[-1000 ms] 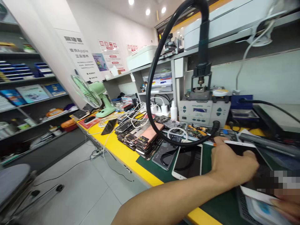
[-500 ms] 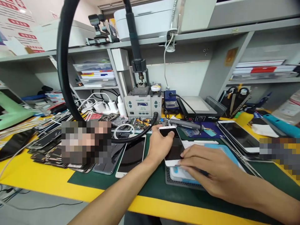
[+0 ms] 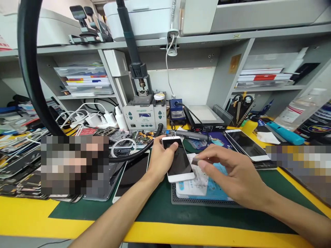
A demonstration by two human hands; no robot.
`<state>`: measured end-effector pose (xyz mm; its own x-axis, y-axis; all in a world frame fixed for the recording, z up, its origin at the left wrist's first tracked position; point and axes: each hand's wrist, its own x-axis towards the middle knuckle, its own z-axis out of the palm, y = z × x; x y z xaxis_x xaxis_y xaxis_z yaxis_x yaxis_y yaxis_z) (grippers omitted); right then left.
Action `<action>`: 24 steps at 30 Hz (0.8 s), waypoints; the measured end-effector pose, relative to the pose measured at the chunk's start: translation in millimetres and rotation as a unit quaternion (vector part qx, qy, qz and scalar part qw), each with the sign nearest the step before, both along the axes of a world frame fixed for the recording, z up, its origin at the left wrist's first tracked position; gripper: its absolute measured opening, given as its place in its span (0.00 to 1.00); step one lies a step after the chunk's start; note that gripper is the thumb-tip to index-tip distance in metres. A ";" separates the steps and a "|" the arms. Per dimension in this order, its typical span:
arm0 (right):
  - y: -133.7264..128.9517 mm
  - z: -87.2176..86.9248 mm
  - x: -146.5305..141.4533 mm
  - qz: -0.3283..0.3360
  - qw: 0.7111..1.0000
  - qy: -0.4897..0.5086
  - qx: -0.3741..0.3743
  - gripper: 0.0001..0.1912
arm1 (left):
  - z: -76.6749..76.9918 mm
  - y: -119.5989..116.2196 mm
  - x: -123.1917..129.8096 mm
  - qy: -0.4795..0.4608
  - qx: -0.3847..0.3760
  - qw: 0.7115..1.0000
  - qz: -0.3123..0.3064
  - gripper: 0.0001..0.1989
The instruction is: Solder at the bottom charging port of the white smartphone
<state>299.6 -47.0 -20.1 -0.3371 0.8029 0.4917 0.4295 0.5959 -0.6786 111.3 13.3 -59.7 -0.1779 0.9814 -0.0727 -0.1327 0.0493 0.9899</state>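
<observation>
A white phone with a dark screen [image 3: 179,160] is tilted in my left hand [image 3: 162,155], whose thumb lies on the upper part of the screen. My right hand [image 3: 230,172] is right of the phone and apart from it, pinching a small, thin dark piece [image 3: 196,160] between thumb and fingertips. Below both hands a blue and white packet [image 3: 214,187] lies on a dark mesh pad [image 3: 178,199]. Another white-framed phone [image 3: 134,172] rests on the green mat [image 3: 155,215], left of my left hand.
Phones and parts pile up at the left [image 3: 23,186]. A black hose [image 3: 28,69] arches over them to the grey rework station [image 3: 144,117]. A white tablet-like device [image 3: 245,144] lies at the right, near a yellow bottle [image 3: 250,126] and a blue tool [image 3: 286,133].
My right hand has moved off the phone's lower edge, to the right. The phone stays in my left hand. The whole view has shifted to the right.
</observation>
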 end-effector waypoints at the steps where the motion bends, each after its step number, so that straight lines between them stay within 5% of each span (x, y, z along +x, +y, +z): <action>1: 0.3 1.2 1.0 -0.019 0.999 0.026 -0.022 0.07 | 2.9 0.0 -1.0 -0.010 0.009 1.000 0.004 0.26; 11: 8.4 10.8 1.3 -0.036 0.963 0.090 -0.253 0.13 | 26.2 -4.6 -14.6 -0.072 0.138 0.987 0.050 0.17; 16: 11.6 5.8 -4.0 0.026 0.915 0.146 -0.376 0.14 | 32.4 -7.2 -14.5 -0.090 0.180 0.976 0.086 0.16; 24: 0.9 10.9 -29.2 0.060 0.882 0.130 -0.449 0.21 | 35.9 -12.1 -9.9 -0.104 0.194 0.967 0.128 0.17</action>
<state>270.5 -46.2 -9.3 -0.4148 0.8747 -0.2506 0.1603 -0.2009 -0.9664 101.4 1.1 -23.8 -0.4392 0.8679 0.2320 -0.2904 -0.3816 0.8775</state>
